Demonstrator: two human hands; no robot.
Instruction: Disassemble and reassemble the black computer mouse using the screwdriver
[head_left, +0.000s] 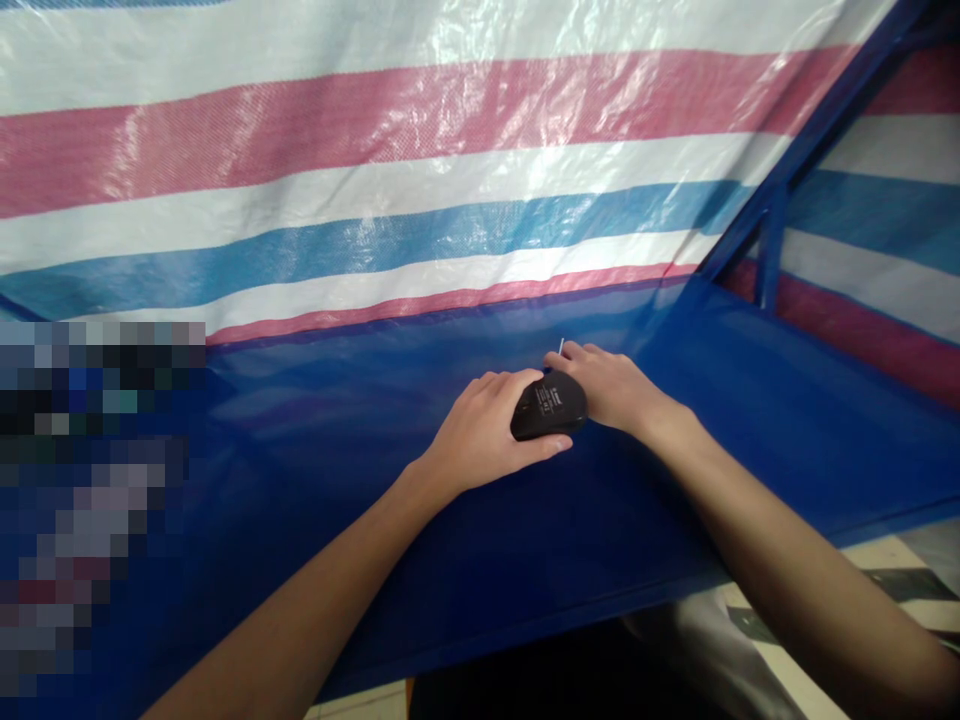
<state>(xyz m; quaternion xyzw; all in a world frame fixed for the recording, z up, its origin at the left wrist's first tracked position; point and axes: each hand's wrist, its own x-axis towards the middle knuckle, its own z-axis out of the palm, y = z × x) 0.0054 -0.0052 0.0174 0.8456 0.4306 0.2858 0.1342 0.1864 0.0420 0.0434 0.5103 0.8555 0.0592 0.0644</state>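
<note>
A black computer mouse (550, 405) lies upside down on the blue table (337, 480), its underside label facing up. My left hand (484, 430) wraps around the mouse's left side, thumb along its near edge. My right hand (611, 388) rests against the mouse's right side, fingers pinched on a thin pale pin-like thing (561, 347) that sticks up just behind the mouse; I cannot make out what it is.
A red, white and blue striped tarp (420, 170) hangs as a wall behind the table. A blue metal frame (780, 200) rises at the right. The left part of the table is blurred out. Pale floor (900, 570) shows below the table's front edge.
</note>
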